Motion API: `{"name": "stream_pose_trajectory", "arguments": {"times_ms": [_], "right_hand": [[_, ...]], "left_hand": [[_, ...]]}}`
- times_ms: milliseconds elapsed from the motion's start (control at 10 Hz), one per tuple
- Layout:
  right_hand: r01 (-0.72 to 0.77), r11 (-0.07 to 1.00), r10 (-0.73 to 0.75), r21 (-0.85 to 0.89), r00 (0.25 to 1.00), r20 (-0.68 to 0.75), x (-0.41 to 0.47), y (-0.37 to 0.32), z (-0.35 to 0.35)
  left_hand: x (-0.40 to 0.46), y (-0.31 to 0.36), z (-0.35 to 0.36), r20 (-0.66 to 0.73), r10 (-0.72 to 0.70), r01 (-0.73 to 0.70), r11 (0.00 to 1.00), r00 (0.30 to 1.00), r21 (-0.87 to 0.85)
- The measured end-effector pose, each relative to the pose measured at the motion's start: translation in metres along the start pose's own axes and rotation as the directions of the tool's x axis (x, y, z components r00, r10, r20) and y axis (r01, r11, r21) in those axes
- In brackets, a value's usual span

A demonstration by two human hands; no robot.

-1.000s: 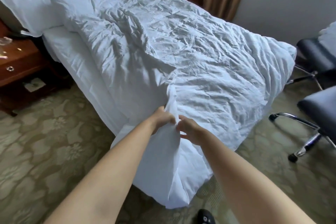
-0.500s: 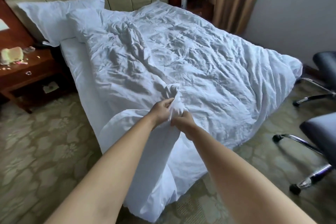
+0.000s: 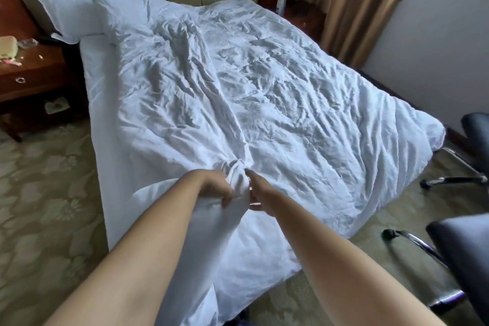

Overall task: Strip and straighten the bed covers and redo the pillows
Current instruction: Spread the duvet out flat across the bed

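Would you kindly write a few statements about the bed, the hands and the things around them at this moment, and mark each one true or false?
1. Both hands grip a bunched part of the white duvet. True: the left hand and the right hand hold it close together near the foot of the bed.
2. The duvet lies smooth and flat. False: it is creased all over.
3. Two pillows lie at the head of the bed. True.
4. The bottles stand on the left nightstand. False: they stand on the far side of the bed, near the curtain.
5. The chairs are on the person's left. False: they are on the right.
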State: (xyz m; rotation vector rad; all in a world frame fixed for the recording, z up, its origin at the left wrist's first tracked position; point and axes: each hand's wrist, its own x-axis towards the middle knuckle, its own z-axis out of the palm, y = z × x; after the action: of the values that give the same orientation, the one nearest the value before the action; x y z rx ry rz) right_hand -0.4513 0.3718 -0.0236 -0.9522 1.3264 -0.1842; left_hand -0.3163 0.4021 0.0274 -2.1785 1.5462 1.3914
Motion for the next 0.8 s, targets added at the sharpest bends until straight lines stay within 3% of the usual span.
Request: {"name": "stream_pose_trajectory", "arguments": {"times_ms": [200,400,500,700,800], "right_hand": [[-0.043,0.989,0.031,0.138,0.996,0.088,0.028,-0.029,-0.012],[0.09,0.971,-0.098,-0.223,0.995,-0.027,0.039,-0.043,-0.042],[0.083,0.974,-0.07,-0.21,0.995,0.07,0.047,-0.045,-0.065],[0.326,0.907,-0.293,-0.265,0.943,0.156,0.042,-0.067,-0.124],[0.412,0.851,-0.332,-0.326,0.903,0.274,0.007,-0.087,-0.161]], "left_hand": [[0.012,0.02,-0.004,0.238,0.048,0.03,0.949,0.97,-0.313],[0.014,0.047,-0.003,0.272,-0.001,0.097,0.936,0.962,-0.339],[0.011,0.078,0.003,0.229,-0.006,0.09,0.928,0.973,-0.36],[-0.012,0.15,0.028,-0.037,-0.106,0.077,0.885,0.994,-0.46],[-0.029,0.189,0.04,-0.133,-0.169,0.082,0.864,0.977,-0.496]]}}
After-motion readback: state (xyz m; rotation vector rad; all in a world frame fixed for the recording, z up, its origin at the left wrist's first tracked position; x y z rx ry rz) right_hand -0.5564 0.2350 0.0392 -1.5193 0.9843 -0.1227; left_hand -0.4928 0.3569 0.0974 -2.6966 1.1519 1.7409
